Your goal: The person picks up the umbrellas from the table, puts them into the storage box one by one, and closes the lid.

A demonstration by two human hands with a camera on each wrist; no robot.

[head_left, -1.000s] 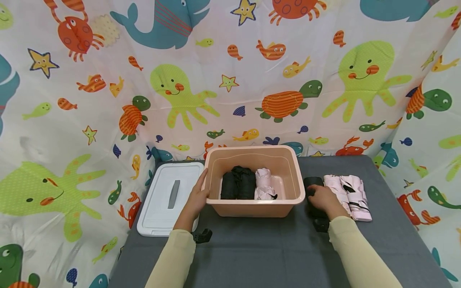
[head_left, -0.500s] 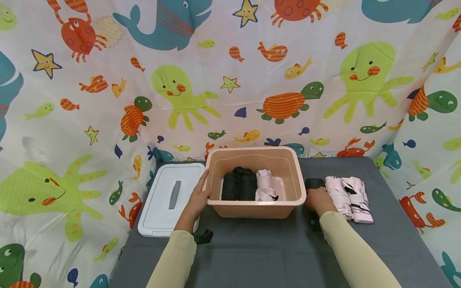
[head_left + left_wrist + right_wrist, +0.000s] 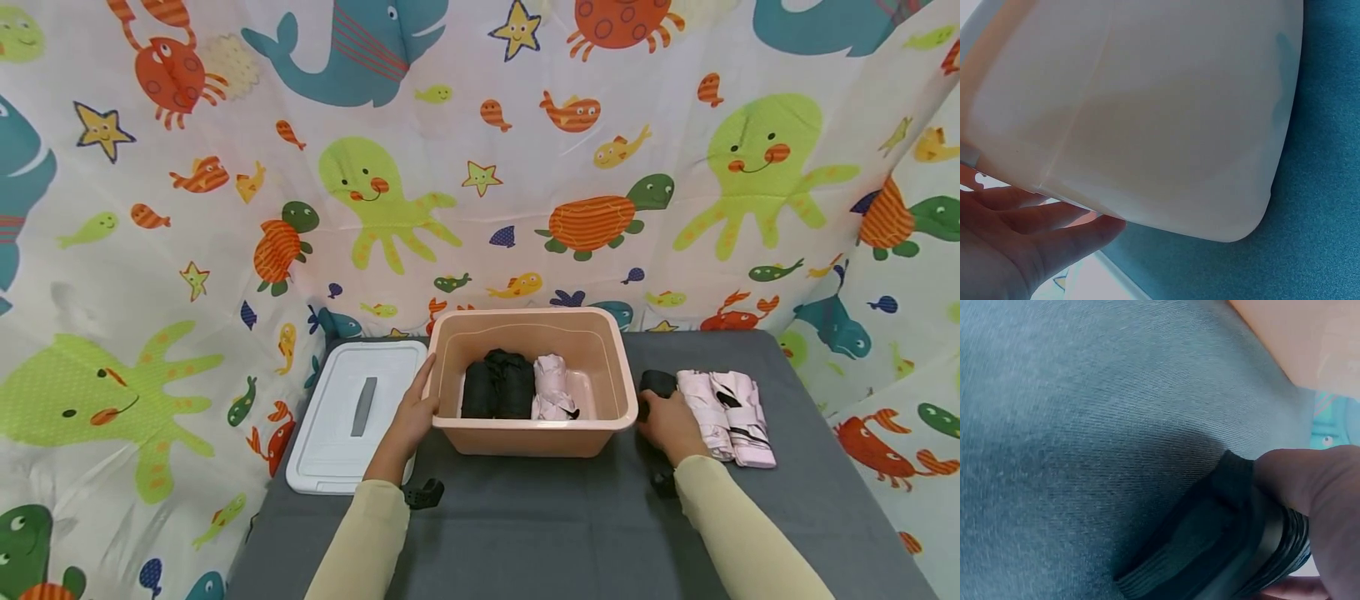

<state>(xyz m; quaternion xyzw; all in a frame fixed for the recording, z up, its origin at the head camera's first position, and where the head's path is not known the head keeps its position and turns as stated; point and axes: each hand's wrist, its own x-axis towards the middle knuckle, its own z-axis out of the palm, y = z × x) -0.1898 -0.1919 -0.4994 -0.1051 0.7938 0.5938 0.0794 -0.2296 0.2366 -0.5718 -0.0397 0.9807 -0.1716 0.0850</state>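
I see the tub [image 3: 525,439] with two black rolls [image 3: 513,383] inside and, nearer its right end, a pink roll [image 3: 552,387]. Against the tub's left wall rests the left hand [image 3: 415,412] — fingers extended. Just right of the tub, the right hand [image 3: 669,421] pinches a loose black roll [image 3: 658,382]. Farther right lies a pink pair [image 3: 723,417] — left of the tub, the lid [image 3: 337,417].

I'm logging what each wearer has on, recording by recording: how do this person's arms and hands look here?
Long, plain, pale yellow sleeves cover the forearms. Left hand and right hand show no gloves. A black device sits at the left wrist; a dark piece shows by the right, partly hidden.
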